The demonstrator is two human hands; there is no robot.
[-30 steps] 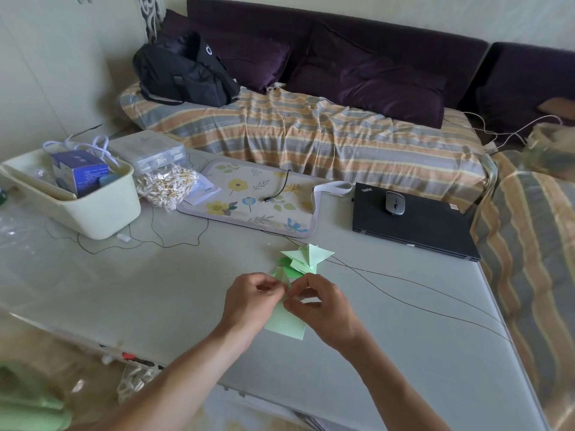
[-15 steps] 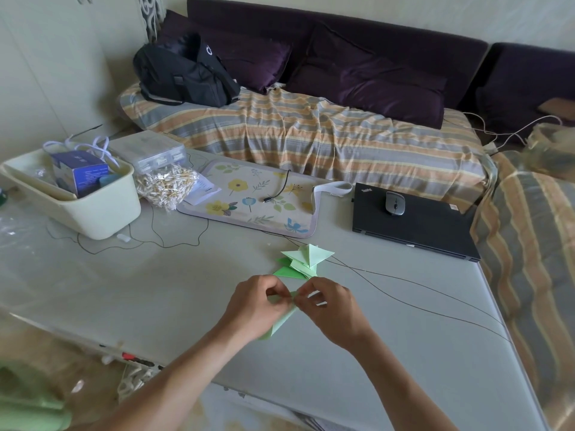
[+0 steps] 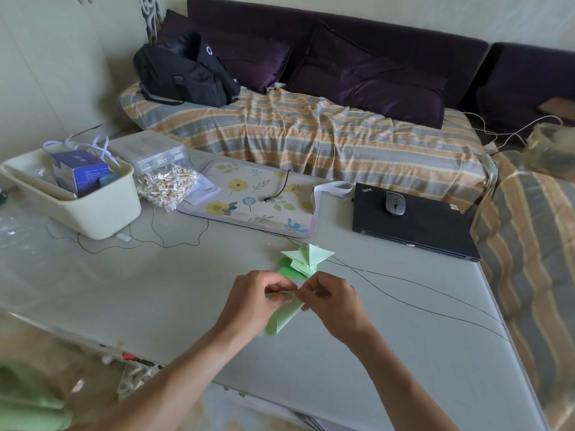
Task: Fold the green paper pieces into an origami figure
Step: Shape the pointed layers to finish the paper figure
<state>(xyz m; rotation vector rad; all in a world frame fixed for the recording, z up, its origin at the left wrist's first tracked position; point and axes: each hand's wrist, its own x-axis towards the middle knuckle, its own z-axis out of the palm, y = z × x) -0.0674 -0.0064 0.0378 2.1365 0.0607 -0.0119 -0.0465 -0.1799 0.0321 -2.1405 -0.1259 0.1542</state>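
Head view: one green paper piece [image 3: 284, 315], pale green, creased lengthwise into a narrow tapering strip, held low over the near middle of the desk [image 3: 124, 290]. Its upper end is pinched between both grips; its lower end slants toward the person, whether it touches the desk cannot be told. Left hand [image 3: 255, 301]: thumb and fingertips grasping the strip's top edge from the left. Right hand [image 3: 334, 303]: fingers curled, pinching the same end from the right, knuckles nearly touching the left hand's. Just beyond the hands, lying on the desk: a cluster of folded green pieces [image 3: 303, 259], triangular points sticking out, lighter and darker green faces. Thin dark cables [image 3: 404, 293] run past it.
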